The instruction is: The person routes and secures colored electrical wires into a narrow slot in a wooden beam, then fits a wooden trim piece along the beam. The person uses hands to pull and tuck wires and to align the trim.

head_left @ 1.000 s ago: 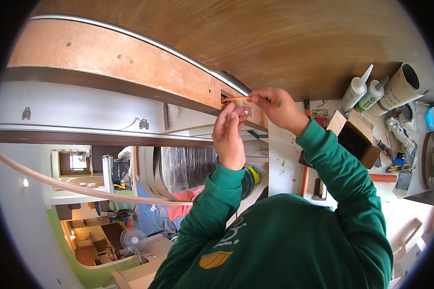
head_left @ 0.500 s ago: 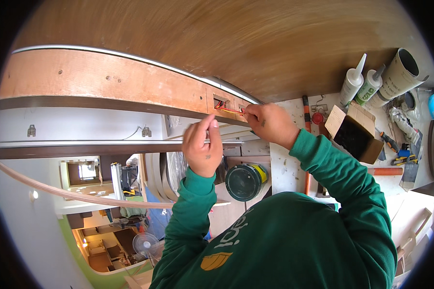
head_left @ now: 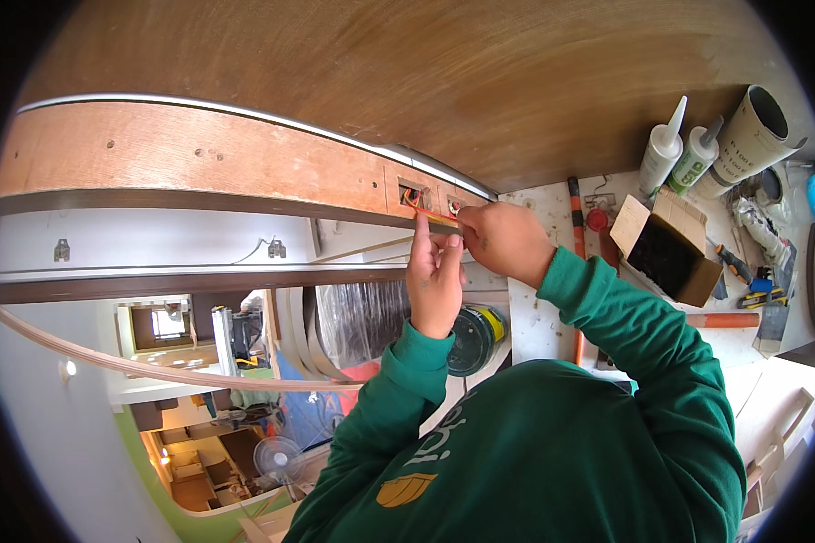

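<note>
Red and yellow wires (head_left: 432,214) come out of a small rectangular cutout (head_left: 409,192) in a light-brown wooden strip (head_left: 217,149) and run to my right hand. My right hand (head_left: 511,239) is closed on them in a pinch beside a second cutout; its fingertips are partly hidden. From below, my left hand (head_left: 436,282) reaches up to the strip's lower edge. Its index finger is stretched out at the wires and its thumb stands apart, close to the right fingertips. Whether the left finger presses on a wire cannot be made out.
Right of my hands, a worktop (head_left: 539,271) carries an open cardboard box (head_left: 666,249), sealant cartridges (head_left: 663,161), a grey roll (head_left: 743,149) and hand tools. A dark lidded bucket (head_left: 474,339) stands below. A brown board (head_left: 426,72) rises behind the strip. A fan (head_left: 276,459) stands lower left.
My left hand has moved right and slightly up, from beside the strip to the wires next to my right hand. My right hand has stayed nearly in place, still pinching the wires.
</note>
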